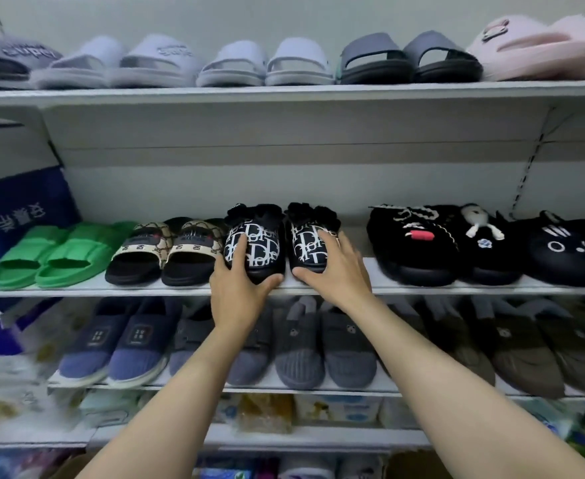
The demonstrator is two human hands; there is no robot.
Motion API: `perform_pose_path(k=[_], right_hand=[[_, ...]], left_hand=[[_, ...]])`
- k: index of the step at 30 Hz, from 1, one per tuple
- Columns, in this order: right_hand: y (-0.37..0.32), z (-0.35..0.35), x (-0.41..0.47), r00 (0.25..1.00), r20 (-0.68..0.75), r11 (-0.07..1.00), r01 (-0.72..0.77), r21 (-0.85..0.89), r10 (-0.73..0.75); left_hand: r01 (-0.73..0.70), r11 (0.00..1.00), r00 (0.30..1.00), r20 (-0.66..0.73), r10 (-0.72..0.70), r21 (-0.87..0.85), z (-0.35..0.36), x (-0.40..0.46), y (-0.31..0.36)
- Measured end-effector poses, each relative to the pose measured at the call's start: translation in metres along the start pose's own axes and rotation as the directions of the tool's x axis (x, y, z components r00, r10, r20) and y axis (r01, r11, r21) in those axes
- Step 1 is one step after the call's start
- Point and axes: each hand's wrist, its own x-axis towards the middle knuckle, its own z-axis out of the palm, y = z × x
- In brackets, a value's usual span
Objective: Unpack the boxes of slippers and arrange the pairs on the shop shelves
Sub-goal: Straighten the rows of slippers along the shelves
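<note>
We find both hands on a pair of black slippers with white lettering, standing toes-out on the middle shelf (422,288). The left hand (241,288) grips the left slipper (260,243) at its toe, fingers lying up the side of the upper and thumb curled under the front edge. The right hand (336,271) grips the right slipper (306,240) likewise, fingers spread over the upper and thumb hooked round the toe. The two slippers stand side by side with a narrow gap between them, both soles on the shelf.

To their left, touching or nearly so, stands a beige checked pair (166,252); further left, a green pair (56,254). To their right, set apart by a bare stretch of shelf, stand black plush slippers (422,243) with trimmings, then a black pair with a cat face (560,250).

The top shelf (284,93) carries pale lilac slides (263,63), a grey-and-black pair (408,60) and a pink furry pair (543,46). The lower shelf (166,384) holds blue and grey knitted slippers (125,344), partly blurred. A blue bag (18,209) stands at far left.
</note>
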Motion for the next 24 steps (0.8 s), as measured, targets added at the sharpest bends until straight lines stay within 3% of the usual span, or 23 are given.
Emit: perform_pose_path(k=[5,24], right_hand=[[-0.001,0.006,-0.002,0.997,-0.046,0.998,-0.07,-0.009,0.069],[0.03,-0.017,-0.02,0.996,-0.087,0.993,-0.04,-0.109,0.031]], left_hand=[[0.013,0.998,1.0,0.012,-0.012,-0.061,0.002,0.003,-0.004],[-0.029,0.991,0.999,-0.029,0.025,-0.133,0.028,-0.019,0.023]])
